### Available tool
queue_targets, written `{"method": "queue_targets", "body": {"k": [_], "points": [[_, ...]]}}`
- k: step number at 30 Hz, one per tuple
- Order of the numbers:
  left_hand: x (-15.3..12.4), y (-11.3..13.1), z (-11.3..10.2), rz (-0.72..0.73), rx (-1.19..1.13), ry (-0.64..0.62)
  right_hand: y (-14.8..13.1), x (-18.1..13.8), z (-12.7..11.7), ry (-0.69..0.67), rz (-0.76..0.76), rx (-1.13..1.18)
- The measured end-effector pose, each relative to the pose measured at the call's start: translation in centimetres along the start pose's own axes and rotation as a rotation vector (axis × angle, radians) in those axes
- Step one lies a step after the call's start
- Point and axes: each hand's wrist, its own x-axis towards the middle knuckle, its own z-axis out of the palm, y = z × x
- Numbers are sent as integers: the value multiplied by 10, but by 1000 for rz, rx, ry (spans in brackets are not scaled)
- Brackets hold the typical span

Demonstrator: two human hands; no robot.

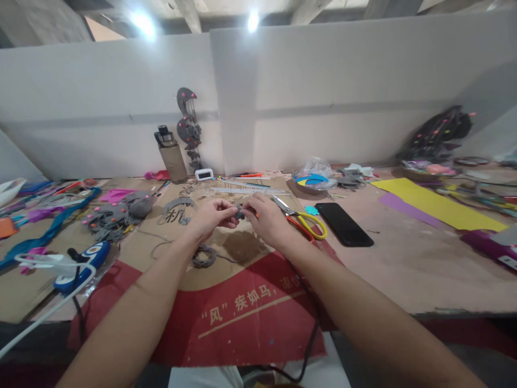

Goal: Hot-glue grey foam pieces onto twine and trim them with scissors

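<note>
My left hand (212,216) and my right hand (264,216) meet above the middle of a cardboard sheet (226,302), fingers pinched together on a small grey piece (239,214) held between them. A thin grey cord runs from under my hands down to a small coil (203,256) lying on the cardboard. What the grey piece is exactly I cannot make out.
Yellow-handled scissors (305,221) and a black phone (343,224) lie right of my hands. A blue glue gun (83,264) rests at the left, with grey felt shapes (117,214) behind it. A bottle (172,155), metal dish (314,182) and yellow foam sheet (436,203) stand further back.
</note>
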Motion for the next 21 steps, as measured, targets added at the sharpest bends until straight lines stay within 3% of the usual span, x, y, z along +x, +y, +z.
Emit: {"method": "queue_targets", "body": {"k": [13, 21], "points": [[0, 2, 6, 64, -170, 57, -3, 1, 4, -12, 119, -98], [-1, 5, 10, 97, -211, 114, -3, 2, 8, 20, 272, 197]]}}
